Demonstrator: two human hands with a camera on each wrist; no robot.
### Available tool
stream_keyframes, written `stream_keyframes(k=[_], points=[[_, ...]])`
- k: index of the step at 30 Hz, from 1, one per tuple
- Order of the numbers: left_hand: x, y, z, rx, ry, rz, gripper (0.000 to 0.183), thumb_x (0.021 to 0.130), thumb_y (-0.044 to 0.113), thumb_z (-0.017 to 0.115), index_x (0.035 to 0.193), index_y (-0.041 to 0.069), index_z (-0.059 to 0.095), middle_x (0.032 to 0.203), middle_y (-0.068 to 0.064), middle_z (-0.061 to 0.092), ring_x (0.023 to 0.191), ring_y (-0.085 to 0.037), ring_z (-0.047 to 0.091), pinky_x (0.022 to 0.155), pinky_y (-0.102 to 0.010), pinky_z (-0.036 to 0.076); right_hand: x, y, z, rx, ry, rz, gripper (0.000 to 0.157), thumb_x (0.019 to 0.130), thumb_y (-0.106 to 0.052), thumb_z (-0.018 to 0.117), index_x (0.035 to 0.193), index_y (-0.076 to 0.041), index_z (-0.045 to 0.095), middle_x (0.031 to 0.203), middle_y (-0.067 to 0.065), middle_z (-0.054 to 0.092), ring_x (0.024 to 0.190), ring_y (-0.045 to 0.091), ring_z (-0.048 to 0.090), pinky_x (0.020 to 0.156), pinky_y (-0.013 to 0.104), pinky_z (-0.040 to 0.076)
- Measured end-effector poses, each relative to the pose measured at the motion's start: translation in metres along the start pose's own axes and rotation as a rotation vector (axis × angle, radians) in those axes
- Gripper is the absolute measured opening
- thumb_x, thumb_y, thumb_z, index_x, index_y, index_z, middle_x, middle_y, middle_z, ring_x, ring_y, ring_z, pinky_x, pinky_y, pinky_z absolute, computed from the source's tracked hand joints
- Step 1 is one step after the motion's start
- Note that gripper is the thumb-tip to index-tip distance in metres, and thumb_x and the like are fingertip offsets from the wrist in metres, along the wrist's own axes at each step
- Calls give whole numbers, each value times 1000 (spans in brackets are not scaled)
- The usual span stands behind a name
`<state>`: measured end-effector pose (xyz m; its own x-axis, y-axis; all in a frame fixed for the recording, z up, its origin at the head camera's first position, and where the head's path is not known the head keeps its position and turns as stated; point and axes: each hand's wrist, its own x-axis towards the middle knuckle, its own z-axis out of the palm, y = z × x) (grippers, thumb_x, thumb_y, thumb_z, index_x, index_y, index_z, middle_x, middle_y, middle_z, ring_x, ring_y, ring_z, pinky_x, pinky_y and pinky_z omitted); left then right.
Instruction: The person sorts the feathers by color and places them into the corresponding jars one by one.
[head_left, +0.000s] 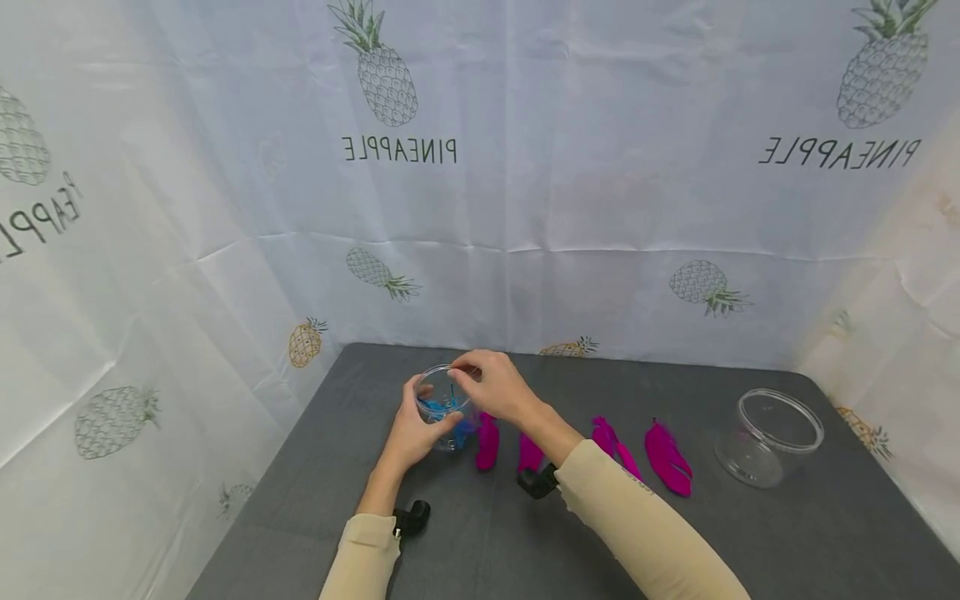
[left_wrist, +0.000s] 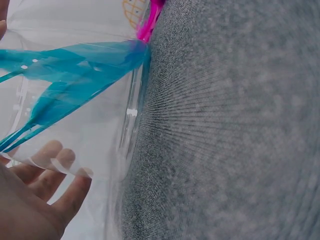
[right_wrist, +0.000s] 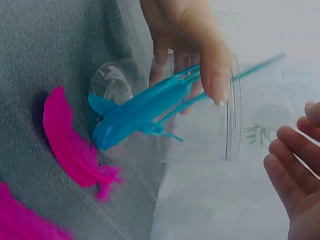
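My left hand grips a clear jar round its side near the rim, thumb on the near side. Blue feathers stand inside the jar, and one thin quill sticks out past the rim. Just above the jar's mouth is my right hand. In the right wrist view its fingers are loosely bent, apart from the quill, with nothing visible between them. A magenta feather lies on the table just right of the jar.
More magenta feathers lie in a loose row across the grey table, one partly behind the right forearm. A second clear jar stands open at the right. A white curtain with printed pineapples hangs behind the table and at its sides.
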<state>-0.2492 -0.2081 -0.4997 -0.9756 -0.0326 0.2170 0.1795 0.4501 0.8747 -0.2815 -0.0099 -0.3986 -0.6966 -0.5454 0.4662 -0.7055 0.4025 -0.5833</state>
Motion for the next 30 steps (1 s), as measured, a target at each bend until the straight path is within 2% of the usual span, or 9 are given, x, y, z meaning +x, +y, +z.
stream_keyframes(k=[9, 15, 22, 30], points=[[0, 1, 5, -29, 2, 3, 101, 84, 42, 83, 158, 16, 18, 151, -15, 43, 139, -36, 43, 106, -59, 41, -20, 9, -24, -25, 2, 22, 17, 102, -16, 64, 112, -7, 74, 106, 2, 72, 95, 15, 68, 85, 32, 56], [-2, 0, 0, -17, 6, -1, 102, 84, 42, 84, 158, 16, 19, 151, -15, 43, 140, -36, 42, 108, -59, 39, -39, 13, -42, -71, -17, 58, 16, 102, -16, 65, 113, -9, 74, 108, 0, 72, 98, 14, 67, 88, 33, 55], [-6, -1, -6, 7, -14, -14, 102, 85, 43, 82, 158, 17, 17, 152, -16, 42, 139, -41, 42, 108, -61, 38, -69, 17, -69, -104, -10, 102, 18, 101, -17, 65, 116, -10, 73, 111, -1, 71, 102, 16, 67, 89, 38, 55], [-2, 2, -3, 20, -19, -15, 102, 85, 45, 81, 159, 17, 16, 153, -19, 41, 139, -40, 43, 108, -60, 38, -105, 22, -101, -166, 46, 100, 20, 99, -16, 69, 117, -8, 73, 113, 1, 71, 104, 21, 68, 89, 44, 56]])
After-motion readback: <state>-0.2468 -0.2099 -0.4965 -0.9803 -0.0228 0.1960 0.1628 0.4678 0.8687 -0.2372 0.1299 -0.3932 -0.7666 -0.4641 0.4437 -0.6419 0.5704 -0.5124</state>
